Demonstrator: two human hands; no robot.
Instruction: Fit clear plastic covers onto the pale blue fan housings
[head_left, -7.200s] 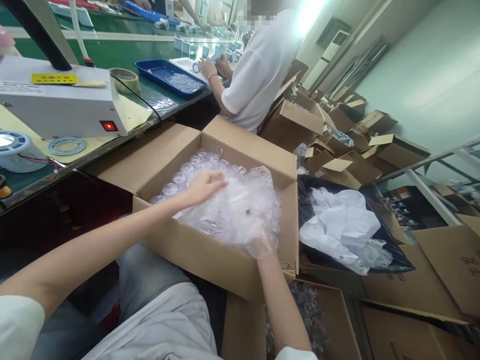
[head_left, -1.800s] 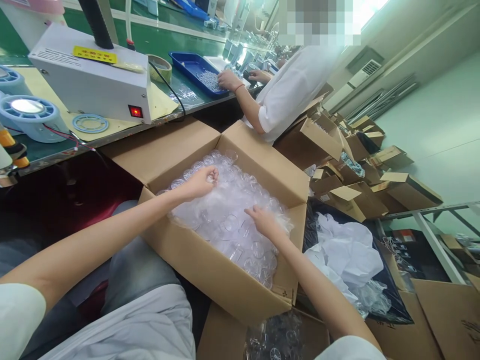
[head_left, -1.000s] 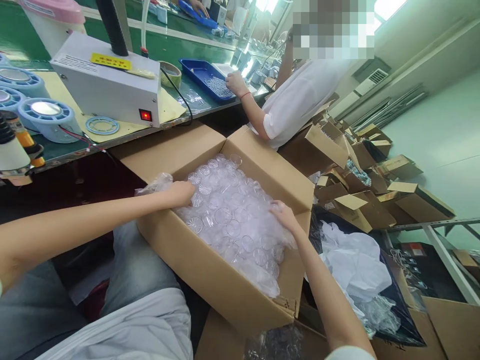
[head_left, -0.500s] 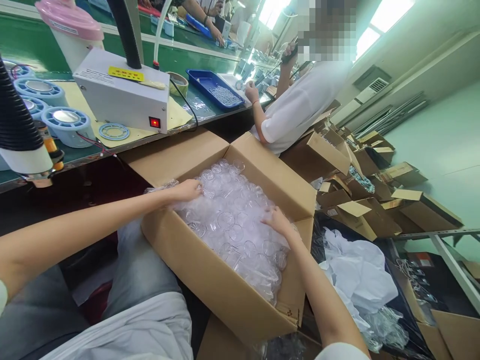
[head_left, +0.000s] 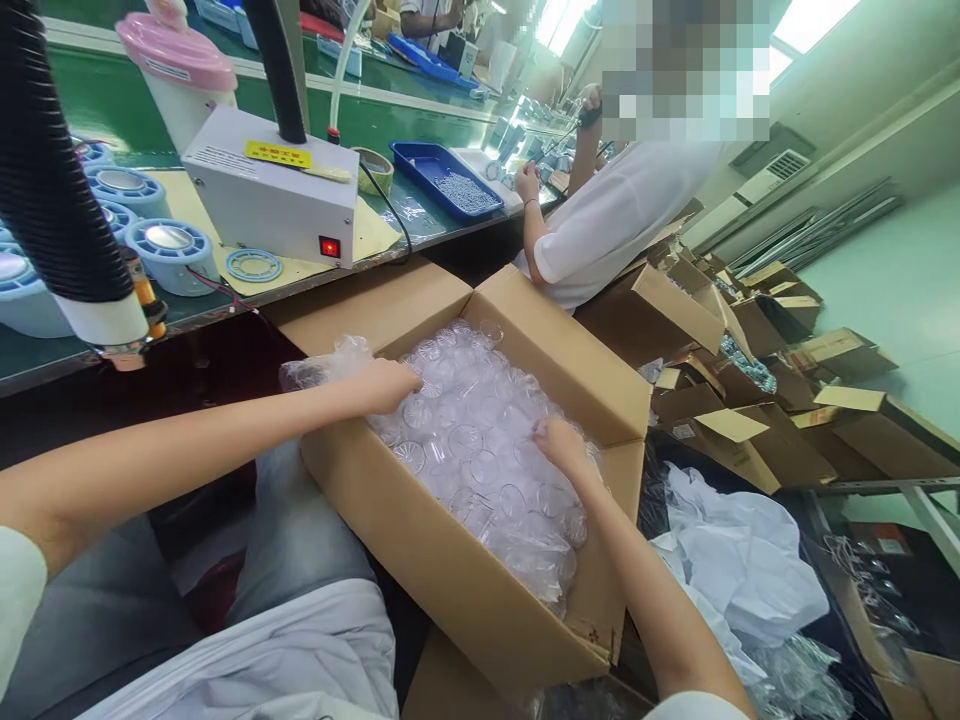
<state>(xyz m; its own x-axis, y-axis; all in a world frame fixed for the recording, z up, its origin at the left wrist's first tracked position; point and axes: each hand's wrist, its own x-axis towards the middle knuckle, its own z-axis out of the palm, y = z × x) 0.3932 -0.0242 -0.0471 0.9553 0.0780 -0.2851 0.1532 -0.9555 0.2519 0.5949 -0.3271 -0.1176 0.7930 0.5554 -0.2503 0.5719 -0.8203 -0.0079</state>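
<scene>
Clear plastic bag (head_left: 330, 362) of round transparent lids (head_left: 480, 440) lies in the open cardboard box (head_left: 450, 570) on my lap; my left hand (head_left: 390, 385) grips its edge, my right hand (head_left: 559, 445) curls onto the lids.

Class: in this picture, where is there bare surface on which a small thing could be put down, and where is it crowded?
Bare: the yellow mat between the white machine and the blue tray, and the box flap beside the left hand. Crowded: the cardboard box, full of clear discs under the right hand, and the floor cartons.
</scene>
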